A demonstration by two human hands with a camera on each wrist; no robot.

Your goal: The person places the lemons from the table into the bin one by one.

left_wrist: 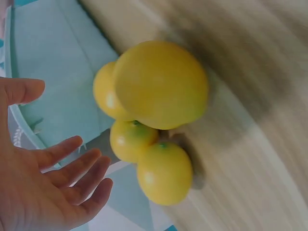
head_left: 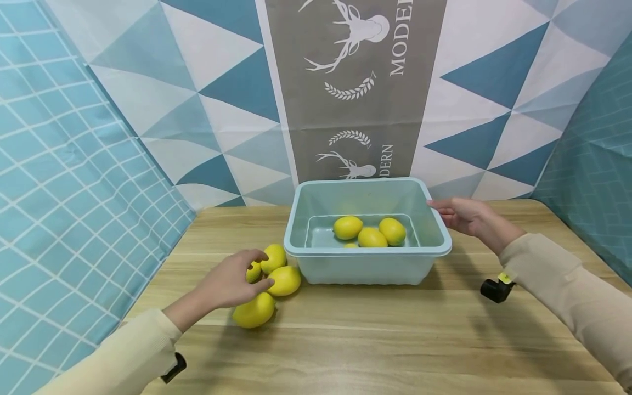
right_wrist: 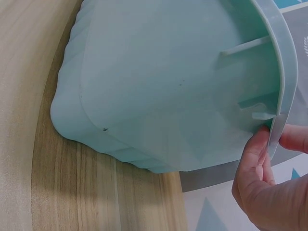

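Observation:
My left hand (head_left: 229,281) hovers over a cluster of lemons, thumb and fingers spread apart with nothing between them. In that cluster a lemon (head_left: 254,311) lies nearest me, another lemon (head_left: 285,281) is close beside the bin, and more sit behind, partly covered by the fingers. The left wrist view shows the hand (left_wrist: 62,183) beside the large near lemon (left_wrist: 161,84). My right hand (head_left: 466,216) pinches the right rim of a light blue plastic bin (head_left: 365,269), thumb and fingers on either side of the rim (right_wrist: 287,72). Inside the bin lie several lemons (head_left: 372,237), one mostly hidden by the front wall.
The wooden table (head_left: 365,340) extends in front of the bin. Behind it hangs a patterned cloth (head_left: 355,109), with a blue checked cloth (head_left: 74,164) at the left and a teal one (head_left: 592,164) at the right. Small black devices (head_left: 496,291) are worn at the wrists.

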